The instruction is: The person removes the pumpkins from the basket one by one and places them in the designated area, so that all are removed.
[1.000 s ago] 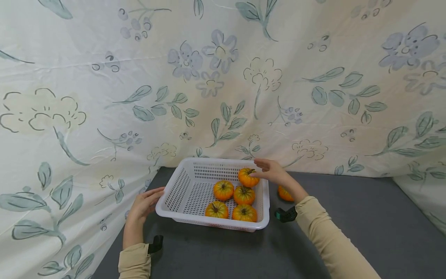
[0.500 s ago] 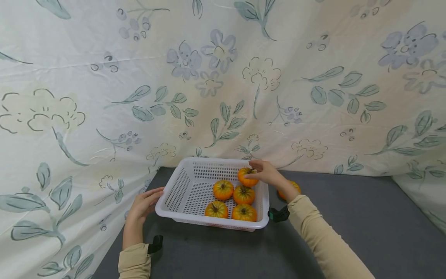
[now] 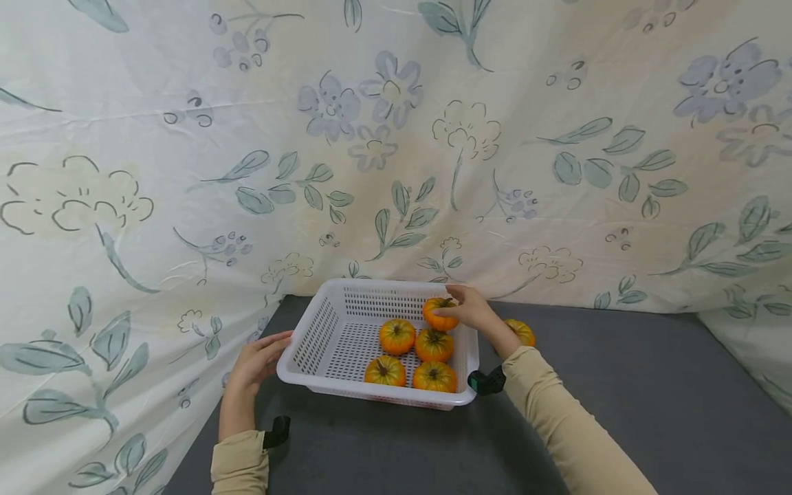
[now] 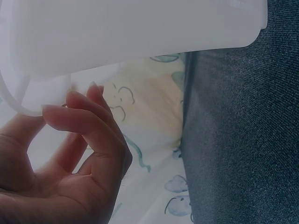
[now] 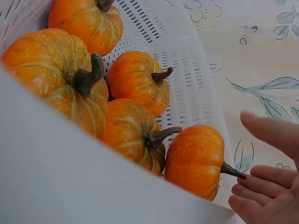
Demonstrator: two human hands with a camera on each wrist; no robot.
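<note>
Right grip [image 3: 469,307], a bare hand, has shifted left over the white perforated plastic basket [image 3: 343,347] since one second ago. Basket: probably light, stiff; best held by its rim, which the left grip [image 3: 254,363] pinches with curled fingers. Five ribbed orange pumpkins [image 3: 434,346] inside; the back-right pumpkin [image 5: 194,161] sits beside the right grip, fingers extended, holding nothing. Judged firm, smooth-skinned, slippery: cup the flanks. Thin dark stem [image 5: 232,171] might snap.

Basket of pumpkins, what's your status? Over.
Left hand at basket rim. Right hand beside rear pumpkin, not gripping. Five pumpkins inside. Right forearm partly hides sixth pumpkin outside.
</note>
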